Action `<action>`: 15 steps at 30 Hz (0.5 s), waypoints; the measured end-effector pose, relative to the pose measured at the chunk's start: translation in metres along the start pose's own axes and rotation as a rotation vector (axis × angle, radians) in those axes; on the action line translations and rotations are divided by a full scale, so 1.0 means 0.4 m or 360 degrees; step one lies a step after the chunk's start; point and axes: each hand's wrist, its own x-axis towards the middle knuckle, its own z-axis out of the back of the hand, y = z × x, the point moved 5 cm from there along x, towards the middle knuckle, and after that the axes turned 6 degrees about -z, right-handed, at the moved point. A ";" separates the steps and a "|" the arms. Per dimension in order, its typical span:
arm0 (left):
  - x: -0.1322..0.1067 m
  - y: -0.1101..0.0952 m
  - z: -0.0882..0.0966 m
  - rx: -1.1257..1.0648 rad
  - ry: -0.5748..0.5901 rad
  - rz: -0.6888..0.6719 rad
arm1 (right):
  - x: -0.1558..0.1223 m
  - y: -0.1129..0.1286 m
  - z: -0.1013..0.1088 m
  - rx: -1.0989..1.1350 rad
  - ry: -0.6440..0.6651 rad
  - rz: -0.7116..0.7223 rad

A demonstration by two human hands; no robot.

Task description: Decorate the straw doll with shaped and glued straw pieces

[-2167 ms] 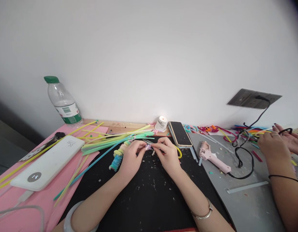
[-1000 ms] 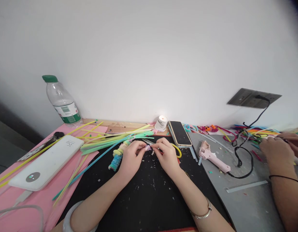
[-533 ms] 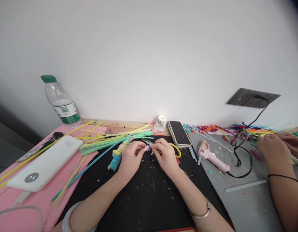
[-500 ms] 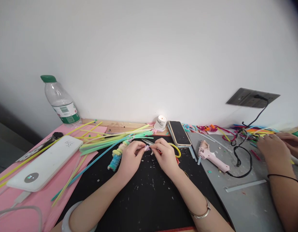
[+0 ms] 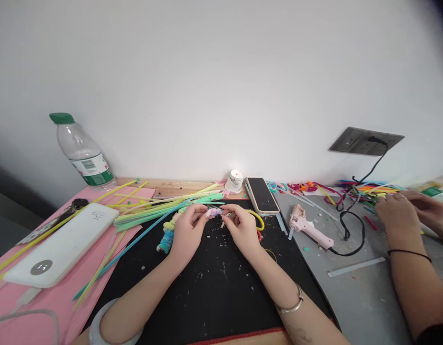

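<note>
A small lilac and pink fuzzy piece (image 5: 214,212), which looks like coiled pipe cleaner, is pinched between my two hands above the black mat (image 5: 207,292). My left hand (image 5: 188,229) has thumb and fingers closed on its left end. My right hand (image 5: 240,227) grips its right end the same way. Beside my left hand lies a coiled pipe-cleaner piece in yellow and blue (image 5: 166,238), partly covered by the hand. A yellow pipe-cleaner loop (image 5: 257,218) shows behind my right hand. Green pipe cleaners (image 5: 149,216) spread out beyond my left hand.
A power bank (image 5: 63,247) and bottle (image 5: 85,155) stand left. At the back are a white cup (image 5: 234,181) and phone (image 5: 262,195). Right lie a pink glue gun (image 5: 311,230), its black cord (image 5: 363,239) and a glue stick (image 5: 356,267). Another person's hands (image 5: 397,213) work far right.
My fingers have shifted apart a little, so more of the lilac piece shows between them. The whole view has moved slightly; the other person's hands remain at the right.
</note>
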 end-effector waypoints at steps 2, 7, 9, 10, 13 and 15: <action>-0.002 -0.001 0.000 0.0011 0.0020 -0.0011 | 0.000 -0.014 -0.007 0.0153 0.0004 -0.0135; -0.003 -0.010 0.003 0.0082 0.0030 -0.0069 | 0.001 -0.027 -0.023 0.0574 0.0132 -0.0355; -0.003 -0.013 0.004 0.0089 0.0030 -0.0073 | 0.003 -0.029 -0.026 0.0676 0.0173 -0.0425; -0.004 -0.014 0.003 0.0085 0.0035 -0.0071 | 0.003 -0.030 -0.027 0.0713 0.0189 -0.0450; -0.005 -0.017 0.000 0.0054 0.0042 -0.0060 | 0.005 -0.034 -0.030 0.0854 0.0242 -0.0503; -0.006 -0.018 -0.003 0.0020 0.0040 -0.0053 | 0.006 -0.038 -0.034 0.0953 0.0283 -0.0535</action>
